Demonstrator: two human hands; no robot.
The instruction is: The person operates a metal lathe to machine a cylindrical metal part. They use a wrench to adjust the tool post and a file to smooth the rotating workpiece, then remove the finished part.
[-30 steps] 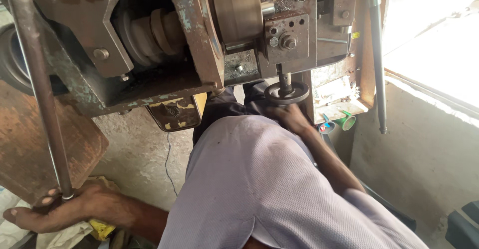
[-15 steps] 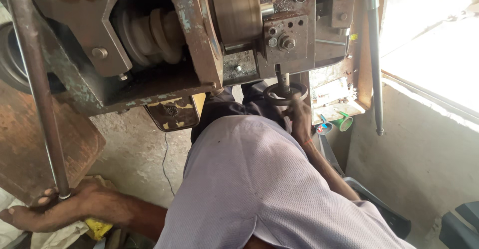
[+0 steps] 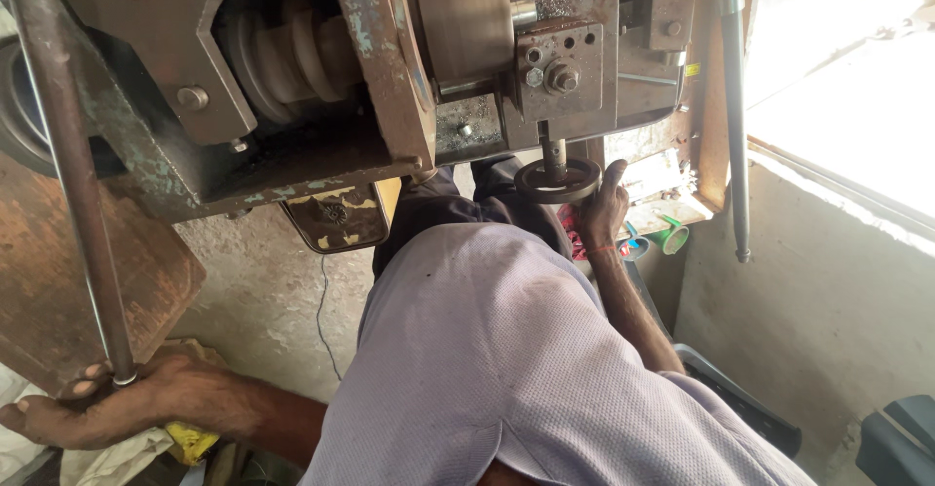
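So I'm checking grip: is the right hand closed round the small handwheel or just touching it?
Just touching: the right hand rests against the small handwheel's rim, fingers not wrapped round it.

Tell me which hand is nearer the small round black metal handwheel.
Right. The right hand touches the small round black metal handwheel's rim; the left hand grips the long rusty metal rod far away.

Small yellow label (image 3: 691,70) on machine's right side; no screens.

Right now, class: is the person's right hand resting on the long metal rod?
No: the right hand touches the small handwheel, while the left hand grips the long rod.
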